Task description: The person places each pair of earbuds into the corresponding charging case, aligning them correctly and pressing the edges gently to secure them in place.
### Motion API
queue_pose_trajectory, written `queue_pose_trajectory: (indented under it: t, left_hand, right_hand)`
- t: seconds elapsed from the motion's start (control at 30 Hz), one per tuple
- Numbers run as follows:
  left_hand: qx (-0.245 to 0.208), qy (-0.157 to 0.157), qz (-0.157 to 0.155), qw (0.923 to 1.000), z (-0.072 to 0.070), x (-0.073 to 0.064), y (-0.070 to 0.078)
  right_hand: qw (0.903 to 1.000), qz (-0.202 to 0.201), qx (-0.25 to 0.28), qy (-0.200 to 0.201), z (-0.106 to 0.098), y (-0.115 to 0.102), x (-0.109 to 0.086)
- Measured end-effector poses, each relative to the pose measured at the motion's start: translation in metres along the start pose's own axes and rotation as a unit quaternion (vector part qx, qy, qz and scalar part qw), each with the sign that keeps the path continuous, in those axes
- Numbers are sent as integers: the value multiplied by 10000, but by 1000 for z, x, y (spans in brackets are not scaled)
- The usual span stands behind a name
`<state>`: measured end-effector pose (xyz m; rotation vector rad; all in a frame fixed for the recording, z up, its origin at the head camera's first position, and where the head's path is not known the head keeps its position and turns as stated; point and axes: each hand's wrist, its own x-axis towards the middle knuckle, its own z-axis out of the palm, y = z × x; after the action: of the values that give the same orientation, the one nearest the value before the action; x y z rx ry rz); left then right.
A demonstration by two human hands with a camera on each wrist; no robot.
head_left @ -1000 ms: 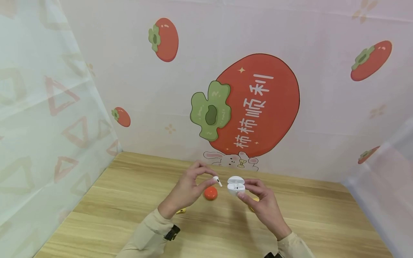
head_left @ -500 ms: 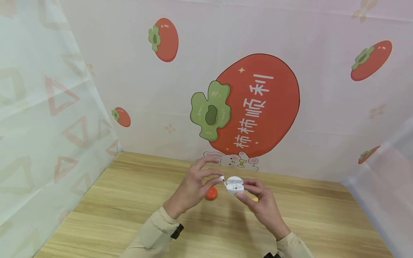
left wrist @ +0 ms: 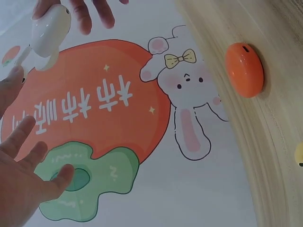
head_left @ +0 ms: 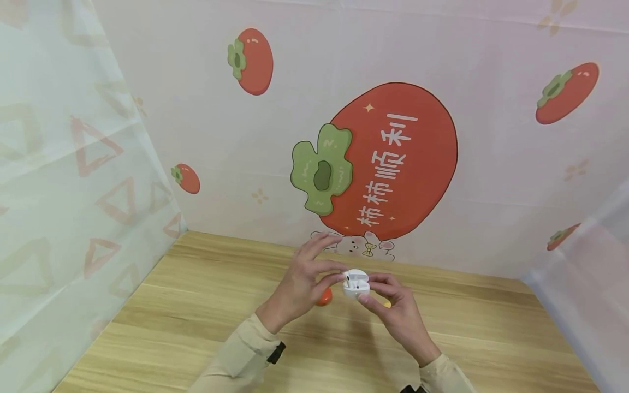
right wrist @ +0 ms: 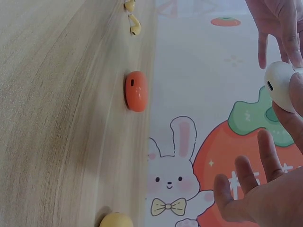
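My right hand grips a white earbud case, its lid raised, above the table. One white earbud seems to sit inside it. Between thumb and index finger, my left hand pinches another white earbud, its stem at the left side of the opening; the other left fingers are spread. From the left wrist, the earbud's pale stem slants up to the white case. The right wrist view shows the case's rounded back, with the left fingers reaching in behind it.
An orange earbud case lies on the wooden table below the hands. Two yellow earbuds lie beyond it, and a round yellow object lies on the other side. A printed cloth backdrop rises behind the table.
My left hand has moved right with the white earbud, bringing it from beside the case to its opening. The right hand and case have shifted slightly left.
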<state>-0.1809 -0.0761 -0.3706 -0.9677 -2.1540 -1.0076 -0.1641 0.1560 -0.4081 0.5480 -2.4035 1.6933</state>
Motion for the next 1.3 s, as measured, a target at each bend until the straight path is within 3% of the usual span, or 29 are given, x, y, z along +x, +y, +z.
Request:
queue_pose_trajectory:
  t: [0.5, 0.83, 1.3]
  left_hand:
    - [21, -151, -82, 9998, 5, 3, 1]
    - [-132, 129, -141, 9997, 6, 5, 0]
    - [-317, 115, -137, 9993, 9, 4, -1]
  right_hand:
    - [10000, -20, -53, 17, 0, 2, 1]
    - [10000, -9, 1, 46, -1, 4, 1]
    - [10000, 46, 25, 44, -1, 2, 1]
